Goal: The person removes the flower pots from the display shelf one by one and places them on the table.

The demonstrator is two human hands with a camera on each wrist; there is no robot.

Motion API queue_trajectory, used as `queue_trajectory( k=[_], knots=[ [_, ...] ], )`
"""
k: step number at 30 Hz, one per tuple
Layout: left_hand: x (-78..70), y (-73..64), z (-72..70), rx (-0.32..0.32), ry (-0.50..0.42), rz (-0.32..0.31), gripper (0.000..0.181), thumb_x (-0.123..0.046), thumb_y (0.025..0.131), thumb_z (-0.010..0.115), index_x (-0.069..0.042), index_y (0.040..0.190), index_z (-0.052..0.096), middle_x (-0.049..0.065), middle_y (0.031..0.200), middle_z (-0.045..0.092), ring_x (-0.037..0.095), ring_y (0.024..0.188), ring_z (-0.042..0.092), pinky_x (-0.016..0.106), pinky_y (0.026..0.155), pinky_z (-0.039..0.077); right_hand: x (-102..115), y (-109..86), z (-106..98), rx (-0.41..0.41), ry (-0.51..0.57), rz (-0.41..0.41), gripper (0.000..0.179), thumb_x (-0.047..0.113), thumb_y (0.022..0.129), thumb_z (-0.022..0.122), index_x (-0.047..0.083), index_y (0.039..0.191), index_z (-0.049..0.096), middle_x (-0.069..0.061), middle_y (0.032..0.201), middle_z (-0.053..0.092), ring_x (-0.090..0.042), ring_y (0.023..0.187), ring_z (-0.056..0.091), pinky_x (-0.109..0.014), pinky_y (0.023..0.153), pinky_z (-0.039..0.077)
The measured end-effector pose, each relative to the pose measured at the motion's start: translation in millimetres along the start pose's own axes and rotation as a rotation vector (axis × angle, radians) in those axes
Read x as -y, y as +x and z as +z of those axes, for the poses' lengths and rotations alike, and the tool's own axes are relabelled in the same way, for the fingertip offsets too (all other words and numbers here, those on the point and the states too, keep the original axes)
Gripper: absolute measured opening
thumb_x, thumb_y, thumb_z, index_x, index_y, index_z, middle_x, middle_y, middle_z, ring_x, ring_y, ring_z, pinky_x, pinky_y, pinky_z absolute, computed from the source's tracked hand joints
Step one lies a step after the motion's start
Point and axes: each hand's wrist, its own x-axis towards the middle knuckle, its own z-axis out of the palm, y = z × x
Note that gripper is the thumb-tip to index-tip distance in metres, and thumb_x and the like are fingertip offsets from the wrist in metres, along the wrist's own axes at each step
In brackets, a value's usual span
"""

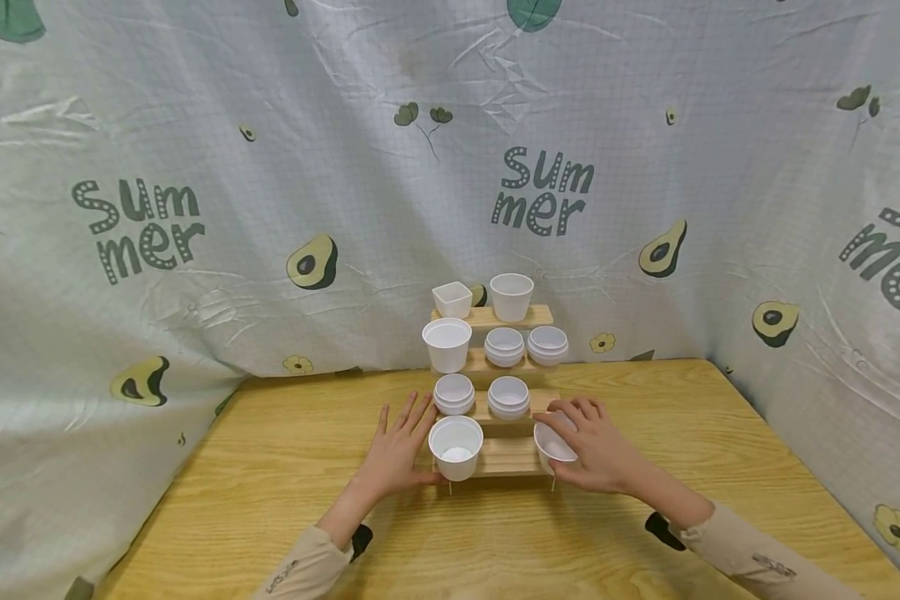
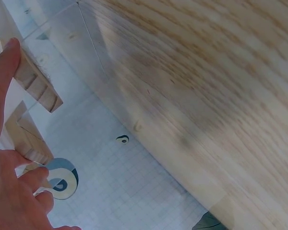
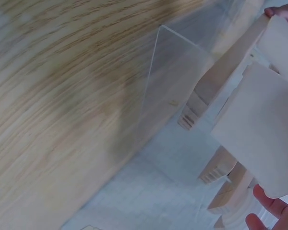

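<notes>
A white cup [image 1: 549, 450] is held by the right hand [image 1: 591, 447], whose fingers are bent around it, at the right end of the lowest step [image 1: 508, 458] of a wooden stand. Whether the cup's base is touching the step cannot be told. The left hand [image 1: 396, 457] is spread, with nothing grasped; its thumb [image 2: 10, 55] is laid against the left end of the lowest step, and its fingers are extended along the stand's left side.

Just beside the left thumb, the left end of that step is occupied by a second cup [image 1: 457, 465]. On the step above, two pots [image 1: 454, 395] are set side by side. The third step is filled by a tall cup [image 1: 447, 348] at the left and two more pots [image 1: 504, 348]. A square cup [image 1: 452, 302] and a round cup [image 1: 512, 298] are carried at the top. The steps are flanked by clear panels [image 3: 165, 76]. The stand is placed on a wood-grained table [image 1: 270, 492], backed by a printed cloth [image 1: 390, 200].
</notes>
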Motion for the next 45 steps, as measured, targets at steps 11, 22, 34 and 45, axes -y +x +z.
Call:
queue_trajectory(
  k=[11,22,34,45],
  knots=[
    [-0.4,-0.1,-1.7,0.003,0.001,0.002,0.105,-0.06,0.058,0.07,-0.007,0.139,0.03,0.011,0.146,0.028,0.031,0.136,0.02,0.062,0.103,0.017,-7,-9.1,-3,0.002,-0.032,0.011,0.06,0.039,0.066,0.069,0.022,0.121,0.052,-0.004,0.112,0.052,-0.019,0.094,0.041,-0.047,0.076,0.032],
    [-0.2,-0.4,-2.1,0.012,0.0,-0.005,0.105,-0.06,0.058,0.071,-0.008,0.139,0.03,0.011,0.146,0.027,0.031,0.136,0.02,0.062,0.103,0.016,-13,-15.4,-4,-0.015,-0.032,0.016,0.06,0.039,0.065,0.07,0.022,0.121,0.054,-0.006,0.11,0.053,-0.021,0.092,0.041,-0.047,0.075,0.031],
    [-0.9,-0.2,-2.6,0.003,0.003,0.001,0.105,-0.06,0.057,0.071,-0.008,0.139,0.031,0.011,0.146,0.027,0.032,0.136,0.022,0.062,0.103,0.017,-23,-23.4,-12,0.001,-0.061,0.052,0.059,0.037,0.066,0.07,0.021,0.121,0.054,-0.004,0.109,0.051,-0.021,0.093,0.041,-0.048,0.077,0.03],
    [-1.8,-1.3,-4.8,0.015,0.007,-0.008,0.106,-0.062,0.057,0.07,-0.009,0.14,0.029,0.01,0.147,0.025,0.03,0.137,0.02,0.061,0.104,0.016,-37,-27.7,-9,0.006,-0.071,0.081,0.057,0.036,0.067,0.068,0.022,0.12,0.054,-0.005,0.109,0.052,-0.024,0.093,0.043,-0.05,0.077,0.031]
  ],
)
